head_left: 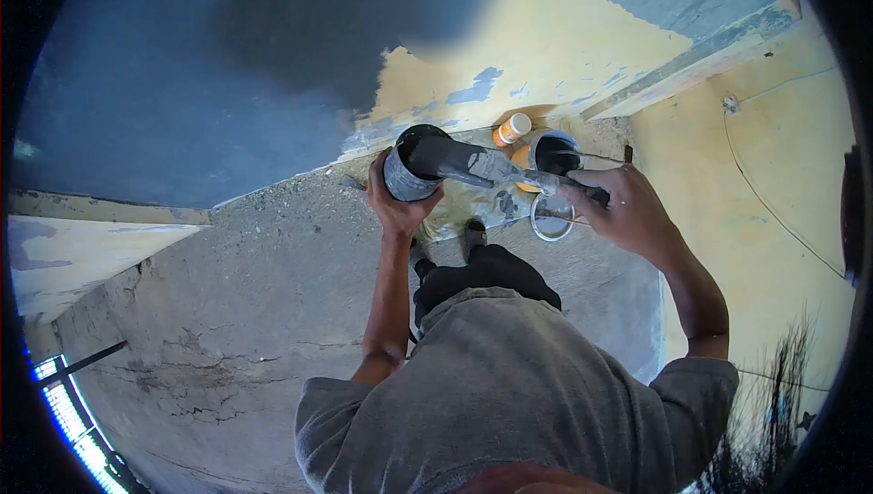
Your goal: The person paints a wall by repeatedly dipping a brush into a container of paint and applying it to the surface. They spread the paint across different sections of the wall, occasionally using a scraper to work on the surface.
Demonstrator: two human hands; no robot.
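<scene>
My left hand (pixel 398 210) is wrapped round a small paint pot (pixel 406 183) with a dark inside, its grey outside smeared with paint. In my right hand (pixel 627 207) is the handle of a wide paintbrush (pixel 491 165), its metal and handle crusted with pale grey paint. The brush lies nearly level, pointing left, and its dark, paint-loaded bristles (pixel 436 157) reach over the mouth of the pot. The bristle tips are at the pot's inside, partly hidden by its shadow.
Ahead stands a wall with dark grey paint (pixel 182 66) and a bare cream patch (pixel 536 25). By its foot are an orange-and-white container (pixel 512 128), a bucket of dark paint (pixel 556 141) and a round lid or ring (pixel 538 228). A wire (pixel 747 176) runs down the yellow wall.
</scene>
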